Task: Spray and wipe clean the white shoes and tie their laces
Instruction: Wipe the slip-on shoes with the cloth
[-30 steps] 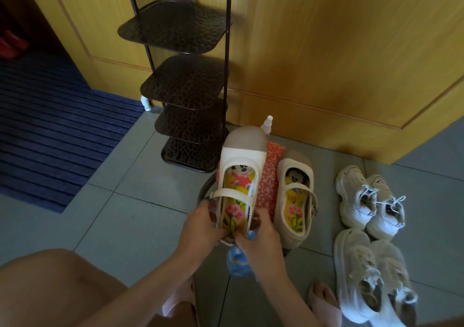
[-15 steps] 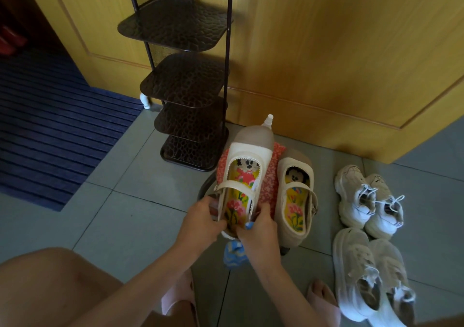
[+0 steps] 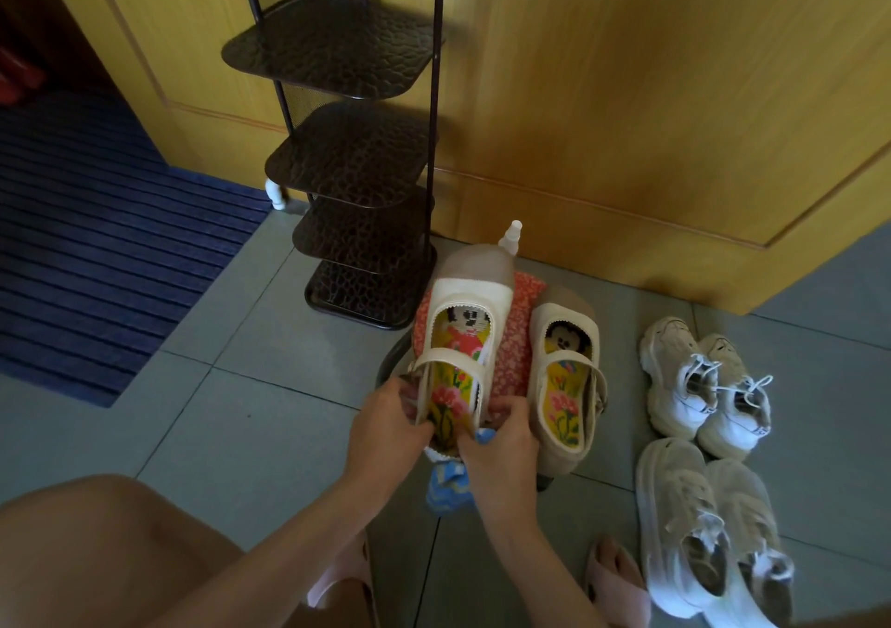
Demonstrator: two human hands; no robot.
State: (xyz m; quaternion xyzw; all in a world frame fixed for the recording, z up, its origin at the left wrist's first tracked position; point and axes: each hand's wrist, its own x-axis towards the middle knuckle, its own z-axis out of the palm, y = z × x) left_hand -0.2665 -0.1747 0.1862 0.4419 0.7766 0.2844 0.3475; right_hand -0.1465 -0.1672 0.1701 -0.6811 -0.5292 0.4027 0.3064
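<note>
My left hand (image 3: 388, 422) and my right hand (image 3: 501, 444) grip the heel end of a cream strap shoe (image 3: 465, 333) with a cartoon insole, held just above the floor. Its mate (image 3: 566, 377) lies to the right. A blue and white cloth (image 3: 448, 485) hangs under my right hand. A white spray bottle (image 3: 510, 237) peeks out behind the held shoe's toe. Two pairs of white laced sneakers sit at the right: a far pair (image 3: 704, 386) and a near pair (image 3: 708, 526).
A dark metal tiered shoe rack (image 3: 352, 169) stands against the wooden door (image 3: 627, 97). A red patterned cloth (image 3: 518, 338) lies under the strap shoes. A blue striped mat (image 3: 96, 251) covers the floor at left. My knee and slippered feet are at the bottom.
The held shoe has shifted slightly away from me and my hands have closed in on its heel end. The other shoes have not moved.
</note>
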